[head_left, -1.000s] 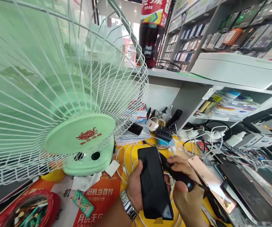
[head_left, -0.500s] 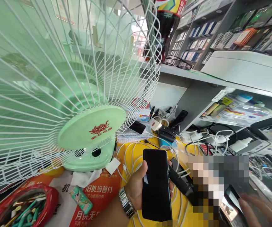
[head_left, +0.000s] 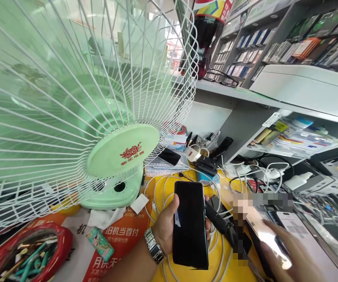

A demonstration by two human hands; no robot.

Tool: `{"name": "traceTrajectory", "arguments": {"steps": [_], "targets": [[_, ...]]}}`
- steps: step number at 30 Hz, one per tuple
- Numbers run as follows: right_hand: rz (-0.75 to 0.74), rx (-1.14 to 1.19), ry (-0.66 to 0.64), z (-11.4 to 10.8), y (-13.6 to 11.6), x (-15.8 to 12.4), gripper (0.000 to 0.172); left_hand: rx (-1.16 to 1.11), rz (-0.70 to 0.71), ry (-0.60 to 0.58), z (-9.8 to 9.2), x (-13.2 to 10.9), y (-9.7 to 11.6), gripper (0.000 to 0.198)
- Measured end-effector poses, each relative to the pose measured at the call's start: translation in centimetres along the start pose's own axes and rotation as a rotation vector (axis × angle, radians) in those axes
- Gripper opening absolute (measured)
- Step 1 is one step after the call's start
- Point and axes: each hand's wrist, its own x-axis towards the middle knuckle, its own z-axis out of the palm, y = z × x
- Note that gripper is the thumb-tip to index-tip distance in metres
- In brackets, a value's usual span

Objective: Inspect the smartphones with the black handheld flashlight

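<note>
Right hand [head_left: 289, 256] — now lower, just over a rose-gold phone [head_left: 264, 235]

A mint-green desk fan [head_left: 122, 154] fills the left of the view, with a red pouch of green-handled tools [head_left: 25, 254] just below it, and a cola bottle [head_left: 207, 43], folded eyeglasses [head_left: 220, 78] and a white printer [head_left: 306, 88] on the shelf to its right.

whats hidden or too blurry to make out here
In the head view:
black smartphone in the left hand: its back is hidden by the palm
right hand: motion-blurred, so its hold on the gold phone is unclear
black handled object: far end hidden by a pixelated patch
red pouch: cut off by the bottom edge
soft-drink bottle: cut off by the top edge
</note>
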Motion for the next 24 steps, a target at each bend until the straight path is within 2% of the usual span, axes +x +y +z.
{"name": "traceTrajectory", "arguments": {"steps": [2,3,5,8,10,13,15,19,24], "targets": [[-0.122,0.073,-0.122,1.9,-4.1,0.6,0.046,0.010,-0.002,0.001,-0.2,0.1,0.0,0.092],[-0.150,0.110,-0.142,2.8,-6.0,0.9,0.047,0.011,-0.008,0.006,-0.2,0.1,-0.1,0.090],[-0.165,0.186,-0.149,4.4,-9.2,1.4,0.047,0.006,-0.042,0.025,-0.2,0.1,-0.2,0.084],[-0.112,0.291,-0.098,5.9,-11.9,2.0,0.042,-0.013,-0.058,0.073,0.0,0.1,-0.3,0.072],[-0.079,0.356,-0.047,6.3,-12.6,2.1,0.038,-0.018,-0.032,0.108,0.1,0.2,-0.2,0.065],[-0.058,0.427,0.010,6.4,-13.2,2.2,0.036,0.000,-0.058,0.145,0.0,0.3,-0.1,0.067],[-0.041,0.451,0.051,6.4,-13.5,2.2,0.033,0.038,-0.068,0.204,-0.1,0.5,-0.3,0.067],[0.032,0.456,0.144,6.4,-14.0,2.1,0.025,0.106,-0.003,0.320,-0.1,0.8,-1.1,0.064],[0.116,0.452,0.222,6.5,-14.1,1.9,0.031,0.086,-0.007,0.357,-0.2,1.0,-1.4,0.066]]}}
